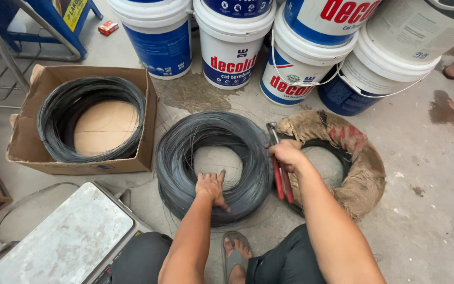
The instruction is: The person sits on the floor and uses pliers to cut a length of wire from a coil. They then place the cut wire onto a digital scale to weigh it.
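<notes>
A big coil of dark wire (214, 165) lies on the floor. Its near side is pressed by the left hand (211, 188), fingers spread. It looks heavy and springy. Red-handled pliers (279, 168) are gripped tight in the right hand (286, 155).

Surface: bare concrete floor (426, 210), grey, with dark stains at the right and a damp patch below the buckets.
Far edge: row of white and blue paint buckets (230, 42), standing close together, some leaning.
Left: open cardboard box (151, 126) on the floor, a dark wire coil inside.
Centre: large coil of dark wire (185, 152) lying flat, just right of the box.
Right of centre: burlap-wrapped coil (366, 173), flat, touching the centre coil.
Near left corner: platform scale (64, 242) with a grey metal plate.
Near edge: sandalled foot (235, 255).
Far left: blue metal frame (53, 39); small red packet (107, 27) beside it.
</notes>
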